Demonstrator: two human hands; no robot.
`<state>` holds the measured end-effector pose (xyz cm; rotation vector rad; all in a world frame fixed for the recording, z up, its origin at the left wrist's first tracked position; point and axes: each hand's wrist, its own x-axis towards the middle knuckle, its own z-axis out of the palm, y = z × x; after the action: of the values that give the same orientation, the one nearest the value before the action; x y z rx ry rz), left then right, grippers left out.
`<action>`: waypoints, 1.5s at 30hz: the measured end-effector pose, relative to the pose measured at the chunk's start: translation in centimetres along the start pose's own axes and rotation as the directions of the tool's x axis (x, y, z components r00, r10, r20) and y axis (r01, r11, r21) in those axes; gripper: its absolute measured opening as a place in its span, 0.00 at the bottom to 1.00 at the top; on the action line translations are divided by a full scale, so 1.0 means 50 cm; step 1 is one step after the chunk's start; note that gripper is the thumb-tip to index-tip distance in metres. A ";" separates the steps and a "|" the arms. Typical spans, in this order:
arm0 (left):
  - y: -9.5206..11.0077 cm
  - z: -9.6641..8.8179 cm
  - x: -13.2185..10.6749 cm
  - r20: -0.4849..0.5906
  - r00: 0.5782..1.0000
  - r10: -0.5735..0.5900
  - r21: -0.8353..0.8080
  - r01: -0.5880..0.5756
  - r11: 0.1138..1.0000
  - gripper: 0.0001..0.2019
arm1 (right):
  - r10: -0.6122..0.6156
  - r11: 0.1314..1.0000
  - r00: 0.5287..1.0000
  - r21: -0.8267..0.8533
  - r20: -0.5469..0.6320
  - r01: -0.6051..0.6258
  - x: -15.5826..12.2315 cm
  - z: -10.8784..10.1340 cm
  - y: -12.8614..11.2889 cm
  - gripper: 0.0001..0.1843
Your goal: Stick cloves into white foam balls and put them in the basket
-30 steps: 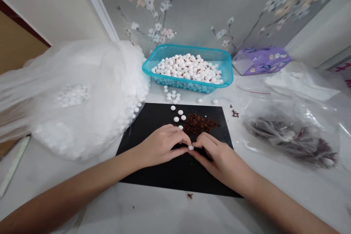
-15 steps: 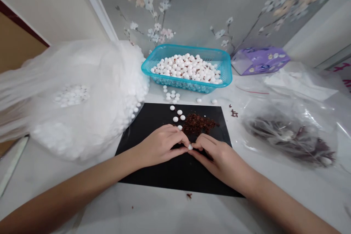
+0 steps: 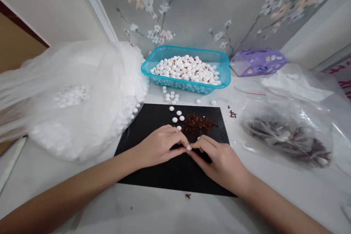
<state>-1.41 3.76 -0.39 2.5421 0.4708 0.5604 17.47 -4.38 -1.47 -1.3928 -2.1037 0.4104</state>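
White ball point(image 3: 189, 147) over black mat point(image 3: 170, 179). On purple packet point(image 3: 253, 60) behind, print point(image 3: 263, 68) too small to read. Fingertip pinch on ball by left hand point(image 3: 161, 144) and right hand point(image 3: 219, 155). At right edge, pink characters point(image 3: 336, 70), cut off. Ball itself small, rounded, partly covered.

The sole camera, head-worn, looks forward and down at close range over the bare left hand point(image 3: 161, 144) and bare right hand point(image 3: 221, 155). The grey flower-printed wall point(image 3: 197, 11) closes the view; the far right edge appears stretched, its detail uncertain.
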 end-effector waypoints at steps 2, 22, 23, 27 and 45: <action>0.000 0.000 0.000 -0.003 1.000 -0.008 -0.006 0.008 1.000 0.01 | 0.038 0.999 0.997 -0.022 -0.067 -0.039 -0.003 0.004 0.000 0.03; 0.001 -0.003 0.000 0.036 0.999 -0.008 0.059 0.006 0.998 0.08 | -0.024 0.993 0.999 -0.121 -0.040 0.019 -0.004 0.004 -0.001 0.05; 0.001 -0.002 -0.001 0.032 0.999 0.001 0.080 -0.004 0.997 0.12 | -0.012 0.992 0.998 -0.123 -0.068 0.004 -0.005 0.004 -0.002 0.05; 0.001 0.000 -0.002 0.018 0.999 0.035 0.180 -0.038 0.983 0.17 | 0.109 0.994 0.978 -0.002 -0.176 -0.111 -0.004 -0.004 0.006 0.07; 0.012 -0.001 0.001 -0.055 0.998 -0.043 0.200 0.053 0.978 0.11 | 0.255 0.876 0.947 -0.366 -0.197 -0.313 0.046 -0.040 0.128 0.17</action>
<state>-1.27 3.31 0.00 2.7045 0.6351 0.5865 22.71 0.23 -2.70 -1.9169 -1.9335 -0.0123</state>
